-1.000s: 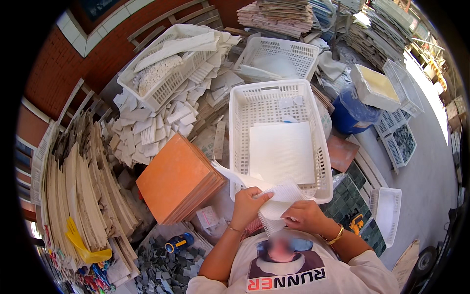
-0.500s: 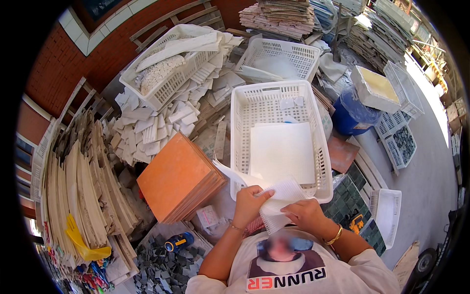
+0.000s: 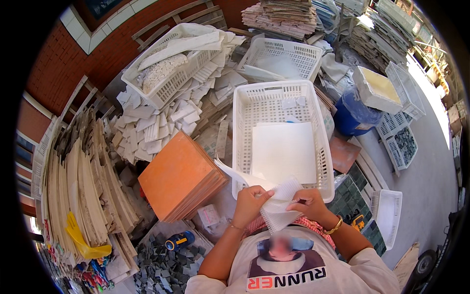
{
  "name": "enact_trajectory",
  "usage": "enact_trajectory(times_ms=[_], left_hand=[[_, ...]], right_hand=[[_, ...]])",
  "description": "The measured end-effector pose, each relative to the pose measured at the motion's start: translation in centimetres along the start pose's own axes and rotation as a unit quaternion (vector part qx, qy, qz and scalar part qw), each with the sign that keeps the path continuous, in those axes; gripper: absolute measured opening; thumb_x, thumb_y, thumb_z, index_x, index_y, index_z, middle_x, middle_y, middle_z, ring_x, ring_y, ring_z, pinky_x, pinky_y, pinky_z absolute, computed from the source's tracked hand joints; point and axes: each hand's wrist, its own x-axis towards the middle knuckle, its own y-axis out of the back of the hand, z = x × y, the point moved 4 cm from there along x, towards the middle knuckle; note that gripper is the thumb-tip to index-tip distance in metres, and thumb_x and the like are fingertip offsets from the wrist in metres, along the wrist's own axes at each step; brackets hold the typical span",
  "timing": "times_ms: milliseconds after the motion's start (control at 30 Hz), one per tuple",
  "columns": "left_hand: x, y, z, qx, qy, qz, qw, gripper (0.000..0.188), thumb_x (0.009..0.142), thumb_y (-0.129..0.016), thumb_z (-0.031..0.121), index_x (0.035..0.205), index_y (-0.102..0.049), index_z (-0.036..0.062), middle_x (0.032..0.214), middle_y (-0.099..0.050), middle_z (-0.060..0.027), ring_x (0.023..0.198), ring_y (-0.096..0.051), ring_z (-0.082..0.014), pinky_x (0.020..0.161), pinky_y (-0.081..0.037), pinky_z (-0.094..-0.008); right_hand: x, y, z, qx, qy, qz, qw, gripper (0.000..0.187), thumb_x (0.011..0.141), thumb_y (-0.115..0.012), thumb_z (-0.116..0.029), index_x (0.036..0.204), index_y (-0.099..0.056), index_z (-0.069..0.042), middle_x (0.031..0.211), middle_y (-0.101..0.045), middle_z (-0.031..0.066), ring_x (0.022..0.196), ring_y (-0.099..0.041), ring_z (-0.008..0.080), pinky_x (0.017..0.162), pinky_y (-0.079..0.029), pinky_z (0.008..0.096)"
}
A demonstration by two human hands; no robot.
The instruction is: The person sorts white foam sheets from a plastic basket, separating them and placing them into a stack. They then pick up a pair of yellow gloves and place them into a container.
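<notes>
White mesh sheets [image 3: 280, 202] are bunched between my hands, over the near edge of a white plastic crate [image 3: 237, 132]. My left hand [image 3: 248, 206] pinches their left side between thumb and fingers. On the right, my right hand [image 3: 312, 205] pinches the right edge, thumb and forefinger together. The lower corner of the mesh hangs in front of my shirt, and a folded flap [image 3: 240, 171] sticks out past the crate's near left corner. Inside the crate lies a flat stack of white sheets [image 3: 284, 153]. Small pale pieces [image 3: 293, 102] lie at its far end.
Left of the crate stands a stack of orange tiles [image 3: 178, 176]. Nearby are a blue-yellow tape measure [image 3: 179, 240] and dark tile chips [image 3: 164, 267]. White offcuts [image 3: 161, 122] heap up beyond. At right are a blue bucket [image 3: 353, 115], green tiles [image 3: 345, 198] and a white basket [image 3: 387, 218].
My right hand has moved slightly up and right along the mesh edge, its thumb and forefinger now rounded into a pinch. The left hand keeps its hold. The view has shifted slightly.
</notes>
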Motion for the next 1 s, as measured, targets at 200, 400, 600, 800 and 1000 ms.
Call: enact_trajectory(times_ms=[200, 400, 600, 800, 1000], left_hand=[[-0.5, 0.3, 2.0, -0.055, 0.021, -0.101, 0.993, 0.020, 0.067, -0.071, 0.012, 0.076, -0.060, -0.0024, 0.068, -0.059, -0.0026, 0.063, -0.049, -0.0049, 0.056, -0.041, -0.0211], [-0.4, 0.3, 2.0, -0.043, 0.001, -0.134, 0.990, 0.020, 0.069, -0.070, 0.015, 0.077, -0.061, -0.0011, 0.070, -0.059, -0.0017, 0.065, -0.049, -0.0053, 0.059, -0.041, -0.0211], [0.0, 0.0, 1.1, 0.008, -0.006, -0.057, 0.998, 0.025, 0.075, -0.065, 0.021, 0.068, -0.059, -0.0021, 0.056, -0.055, -0.0021, 0.054, -0.045, -0.0045, 0.049, -0.037, -0.0223], [0.1, -0.2, 1.0, 0.022, -0.007, -0.016, 1.000, 0.028, 0.076, -0.064, 0.023, 0.065, -0.059, -0.0021, 0.051, -0.050, -0.0015, 0.050, -0.040, -0.0046, 0.046, -0.033, -0.0232], [0.4, -0.5, 0.8, 0.026, -0.012, -0.007, 1.000, 0.027, 0.075, -0.064, 0.022, 0.066, -0.059, -0.0030, 0.049, -0.049, -0.0016, 0.050, -0.039, -0.0044, 0.045, -0.032, -0.0232]], right_hand=[[0.0, 0.3, 0.3, 0.050, -0.036, 0.028, 0.998, 0.028, 0.068, -0.072, -0.012, 0.061, -0.047, -0.001, 0.051, -0.044, 0.0027, 0.049, -0.037, 0.0049, 0.043, -0.030, 0.0224], [-0.1, 0.6, 0.5, 0.046, -0.046, 0.044, 0.997, 0.026, 0.068, -0.072, -0.011, 0.064, -0.049, 0.000, 0.051, -0.043, 0.0014, 0.049, -0.037, 0.0037, 0.044, -0.031, 0.0207], [-0.4, 0.7, -3.2, -0.152, 0.077, 0.115, 0.979, 0.026, 0.065, -0.072, -0.015, 0.085, -0.061, -0.003, 0.079, -0.056, 0.0070, 0.051, -0.044, 0.0100, 0.046, -0.038, 0.0223], [-1.4, 0.2, -6.0, -0.310, 0.265, 0.123, 0.905, 0.035, 0.059, -0.072, -0.012, 0.093, -0.063, -0.013, 0.102, -0.054, 0.0090, 0.056, -0.045, 0.0154, 0.050, -0.041, 0.0240], [-2.5, -1.1, -4.3, -0.292, 0.217, 0.021, 0.931, 0.020, 0.064, -0.066, -0.007, 0.084, -0.063, -0.008, 0.084, -0.059, 0.0070, 0.062, -0.054, 0.0189, 0.056, -0.046, 0.0279]])
